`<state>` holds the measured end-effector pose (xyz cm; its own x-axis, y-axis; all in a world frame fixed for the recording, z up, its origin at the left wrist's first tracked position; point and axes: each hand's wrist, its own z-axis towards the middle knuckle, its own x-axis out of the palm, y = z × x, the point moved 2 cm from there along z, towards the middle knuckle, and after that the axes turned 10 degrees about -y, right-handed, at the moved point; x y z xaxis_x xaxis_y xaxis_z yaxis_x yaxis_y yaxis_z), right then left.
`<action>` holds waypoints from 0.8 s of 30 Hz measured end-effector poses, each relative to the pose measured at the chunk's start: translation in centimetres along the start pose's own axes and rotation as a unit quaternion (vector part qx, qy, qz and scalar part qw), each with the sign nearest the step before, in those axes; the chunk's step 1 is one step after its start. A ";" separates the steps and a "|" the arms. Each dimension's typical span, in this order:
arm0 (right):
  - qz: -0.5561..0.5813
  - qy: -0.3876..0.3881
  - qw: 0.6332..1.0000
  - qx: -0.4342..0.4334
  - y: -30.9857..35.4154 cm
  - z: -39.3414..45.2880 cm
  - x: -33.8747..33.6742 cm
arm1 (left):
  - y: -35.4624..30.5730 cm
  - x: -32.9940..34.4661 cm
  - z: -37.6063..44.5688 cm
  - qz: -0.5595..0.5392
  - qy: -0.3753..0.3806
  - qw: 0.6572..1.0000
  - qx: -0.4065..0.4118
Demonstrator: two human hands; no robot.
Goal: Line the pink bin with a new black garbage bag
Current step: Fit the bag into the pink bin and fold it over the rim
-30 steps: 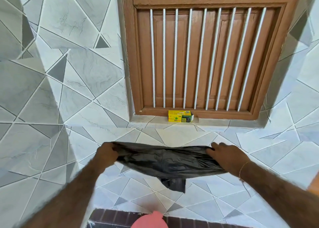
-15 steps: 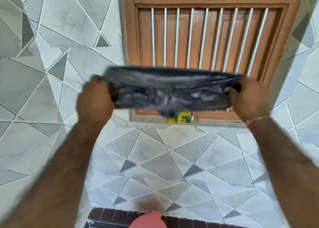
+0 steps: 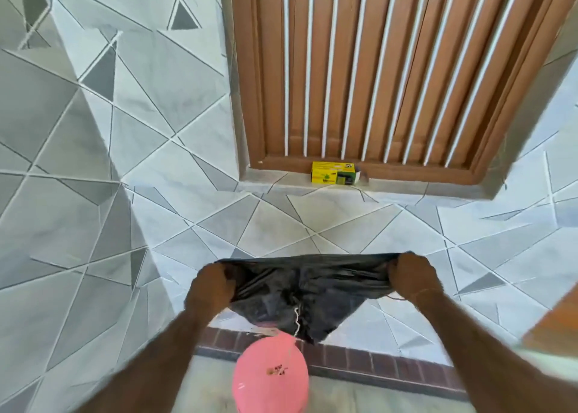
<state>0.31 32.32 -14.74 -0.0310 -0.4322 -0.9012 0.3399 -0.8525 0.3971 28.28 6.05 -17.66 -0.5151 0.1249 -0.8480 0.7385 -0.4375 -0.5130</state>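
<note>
I hold a black garbage bag [image 3: 308,290] stretched between both hands at its top edge. My left hand [image 3: 210,284] grips its left corner and my right hand [image 3: 412,277] grips its right corner. The bag hangs down in a loose point, with a thin white string dangling from it. Right below the bag's tip stands the pink bin [image 3: 270,373] at the bottom middle of the view, seen from above; whether its top is open I cannot tell.
A grey-tiled wall is ahead, with a brown wooden window [image 3: 391,68] behind white bars. A yellow box [image 3: 334,172] sits on the window ledge. A dark brick strip [image 3: 391,362] runs along the floor by the bin.
Both hands swung the bag up in front of the window, then brought it back down low over the pink bin. The view tilted down, showing more of the bin.
</note>
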 end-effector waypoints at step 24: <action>-0.150 0.190 0.966 -0.090 -8.3 -5.2 5.4 | 8.3 8.0 -3.5 0.200 0.121 0.970 0.065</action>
<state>2.19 38.56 -23.74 0.1811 -0.0053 -0.9835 0.5287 -0.8427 0.1019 31.82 6.51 -29.20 -0.0691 0.1207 -0.9903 0.7895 -0.6002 -0.1283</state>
